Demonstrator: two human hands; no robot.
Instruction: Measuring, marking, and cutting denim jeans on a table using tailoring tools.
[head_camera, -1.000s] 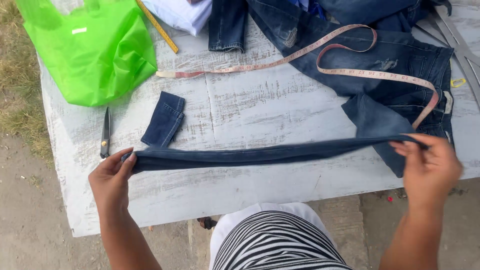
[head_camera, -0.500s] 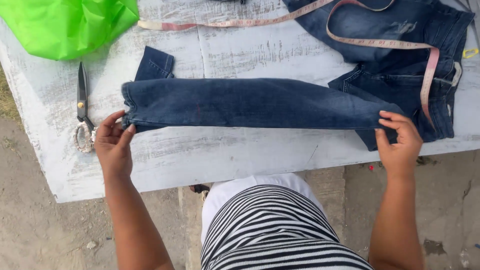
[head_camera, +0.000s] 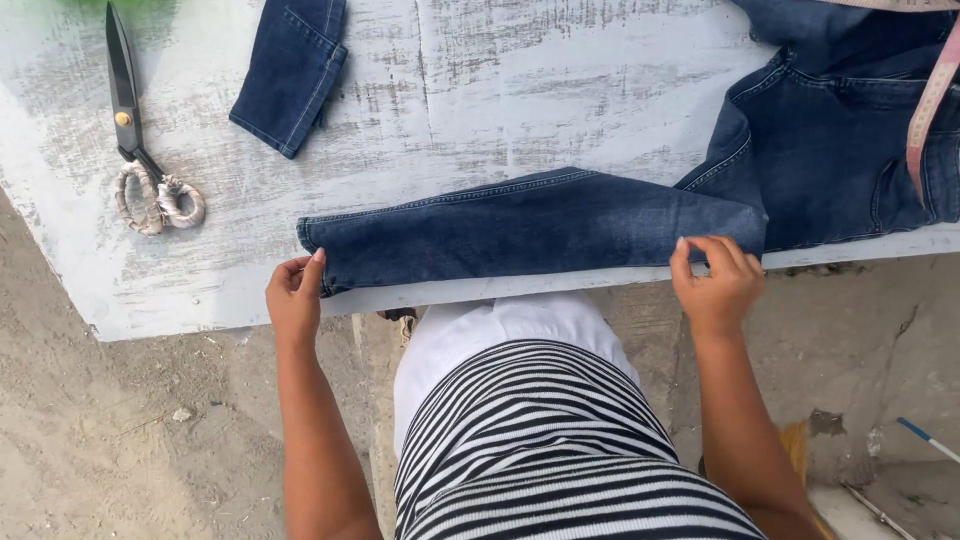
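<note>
A dark blue jeans leg (head_camera: 530, 225) lies flat across the near edge of the worn white table (head_camera: 450, 90). My left hand (head_camera: 295, 300) pinches the leg's cut end at the left. At the right, my right hand (head_camera: 715, 280) grips the leg's lower edge near where it joins the rest of the jeans (head_camera: 850, 150). Both hands sit at the table's front edge.
Scissors (head_camera: 135, 130) with cloth-wrapped handles lie at the left. A cut-off piece of denim (head_camera: 290, 70) rests at the back. A pink measuring tape (head_camera: 930, 100) crosses the jeans at the right. Bare ground lies below the table.
The jeans leg has been pulled nearer to the table's front edge and laid flat. Both hands moved closer to my body. The view has tilted down, losing the green bag.
</note>
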